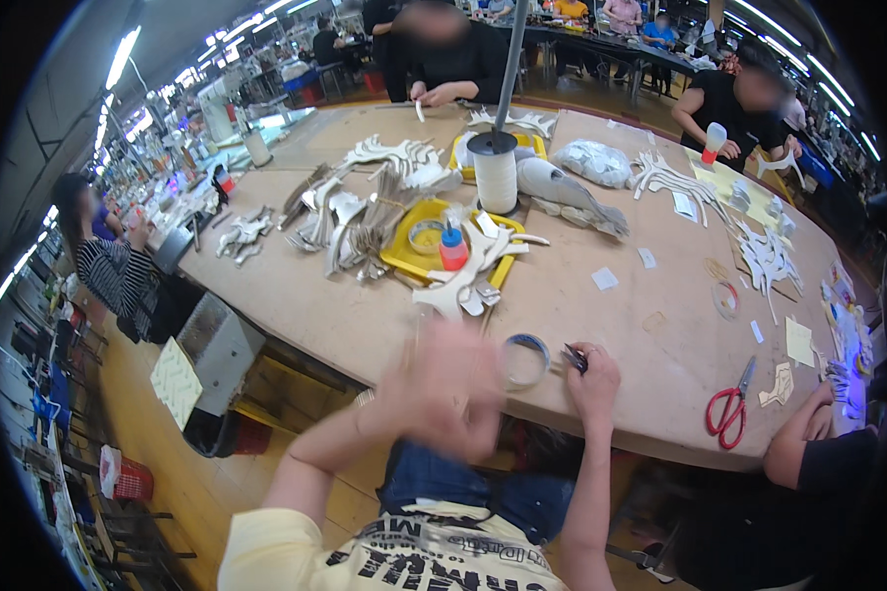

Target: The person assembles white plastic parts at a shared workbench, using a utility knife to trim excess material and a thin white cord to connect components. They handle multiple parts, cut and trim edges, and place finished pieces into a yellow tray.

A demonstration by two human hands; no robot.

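Observation:
My left hand [448, 379] is raised over the near table edge, smeared by motion, so its fingers and anything in them cannot be made out. At the table edge my right hand [593, 384] is closed around a small dark tool [575, 359], whose kind is not clear. A roll of tape [526, 361] lies between my hands. Beyond my left hand, pale curved cut pieces [455, 294] hang over the front of a yellow tray [426, 213]. A bottle of red liquid with a blue cap [452, 250] and another tape roll [426, 237] are in that tray.
Red-handled scissors [727, 416] lie at the right, near a neighbour's arm [808, 433]. A white thread cone [494, 175] stands mid-table around a pole. Stacked grey pieces [340, 222] lie left of it, and a plastic bag [593, 164] right. Other people work around the table.

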